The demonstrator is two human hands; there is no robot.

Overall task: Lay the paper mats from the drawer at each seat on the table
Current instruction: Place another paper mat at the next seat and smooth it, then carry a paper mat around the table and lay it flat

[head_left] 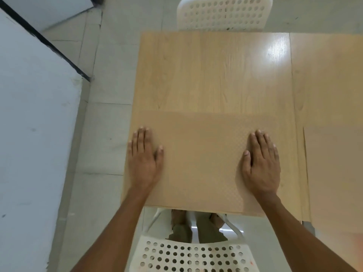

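Pale grey tiled floor (110, 55), a white slab (35, 134) off to one side, and at centre the light wood-grain laminate table (216, 75), our landmark here. We see a white perforated plastic chair (224, 14) tucked at the table's far edge and a second white perforated chair (192, 256) at its near edge, where we stand.

The tan rectangular paper mat (202, 160), faintly embossed, lies flat on the near half of the table, its near edge about flush with the table's near edge. Our left hand (144, 163) rests palm down, fingers spread flat, on the mat's left end, which sits right at the table's left edge. Our right hand (262, 165) rests the same way on its right end. Neither grips anything; both simply press.

We judge this seat nearly done; the far seat shows no mat yet.

Risks: the mat is thin and the laminate glossy, so lifting the palms unevenly could drag it askew or over the near edge. The mat's colour is close to the table's, which makes misalignment easy to miss.
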